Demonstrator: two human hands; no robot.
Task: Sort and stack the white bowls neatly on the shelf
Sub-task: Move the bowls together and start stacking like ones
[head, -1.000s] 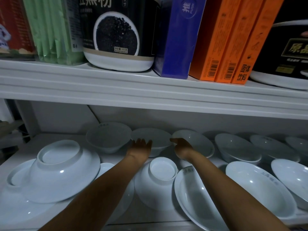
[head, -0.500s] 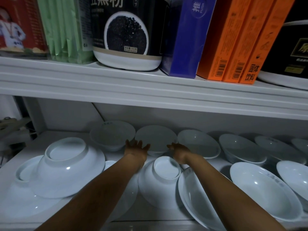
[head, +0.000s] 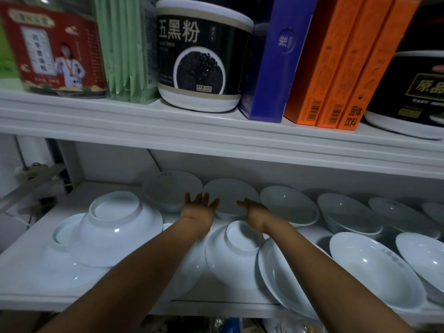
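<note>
Head view, centre of frame: left hand (head: 200,209) and right hand (head: 255,211), fingers straight and spread apart, flank the near rim of a white bowl (head: 230,191) at the back of the lower shelf (head: 108,188), behind an upturned bowl (head: 242,239).

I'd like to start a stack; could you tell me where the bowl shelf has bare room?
Bare shelf shows in the back-left corner, behind the upturned bowl and left of the printed bowl. The right half is crowded with overlapping bowls.
</note>
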